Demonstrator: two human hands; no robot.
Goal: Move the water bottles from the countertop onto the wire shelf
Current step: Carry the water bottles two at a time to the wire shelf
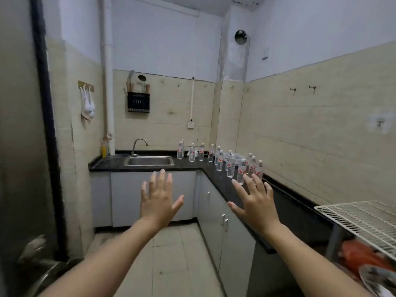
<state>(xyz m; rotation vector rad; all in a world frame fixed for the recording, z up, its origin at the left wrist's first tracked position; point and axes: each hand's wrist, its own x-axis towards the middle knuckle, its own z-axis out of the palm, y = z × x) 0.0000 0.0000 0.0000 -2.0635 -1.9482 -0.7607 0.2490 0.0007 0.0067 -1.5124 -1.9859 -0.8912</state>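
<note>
Reaching forward with both arms bare, a person holds two empty hands out in a small tiled kitchen. Left hand [159, 198] is spread flat, back toward the camera, fingers apart and pointing up, gripping nothing. Right hand [255, 202] is splayed the same way, thumb out to the side, also holding nothing; its fingertips overlap the nearest bottles in the view, though whether they touch cannot be told.

About a dozen clear water bottles [230, 166] with white caps and red-and-white labels stand upright on the black L-shaped countertop [216, 175]. They run in a loose row from just right of the steel sink [149, 160], around the corner, and along the right-hand run of the counter beside the wall. The closest cluster stands just beyond the right hand.

At the lower right, a white wire shelf [362, 219] juts into the frame, its top rack bare of bottles, well apart from the row on the counter. Something orange [360, 257] lies blurred beneath it.

A curved faucet [138, 145] rises behind the sink, a black utensil holder [138, 102] hangs on the tiled back wall, and white spoons [88, 103] dangle from hooks on the left wall. Grey cabinet doors [150, 196] line the base under the counter.
</note>
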